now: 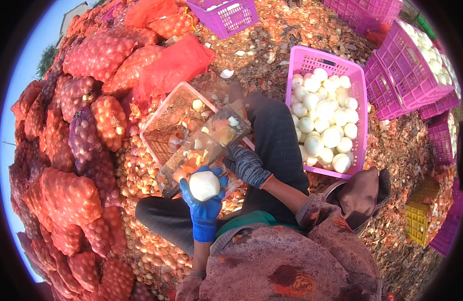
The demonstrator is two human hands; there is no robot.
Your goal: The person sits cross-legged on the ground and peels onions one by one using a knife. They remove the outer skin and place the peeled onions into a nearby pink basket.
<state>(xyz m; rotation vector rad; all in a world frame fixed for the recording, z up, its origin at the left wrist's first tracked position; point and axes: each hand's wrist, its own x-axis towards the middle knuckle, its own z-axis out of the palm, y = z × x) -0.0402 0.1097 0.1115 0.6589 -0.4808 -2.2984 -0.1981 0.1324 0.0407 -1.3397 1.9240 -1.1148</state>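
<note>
My left hand (205, 199), in a blue glove, holds a peeled white onion (204, 186) from below, its fingers curled around it. My right hand (248, 164), in a grey knit glove with a dark palm, lies at the board's right edge by a broad flat blade (202, 147); its fingers look curled, apparently around the knife's handle, which is hidden. Under the blade a worn wooden board (237, 113) spans a pink crate (156, 126) and bears onion skins (195, 161) and cut pieces. Right of my leg stands a pink crate (361, 124) full of peeled onions (325, 110).
Red mesh sacks of onions (66, 195) are piled on the left. Loose unpeeled onions (156, 252) lie around my legs. Purple crates (400, 71) of peeled onions stand stacked at the right, another purple crate (231, 19) at the top, and a yellow crate (419, 212) at the lower right.
</note>
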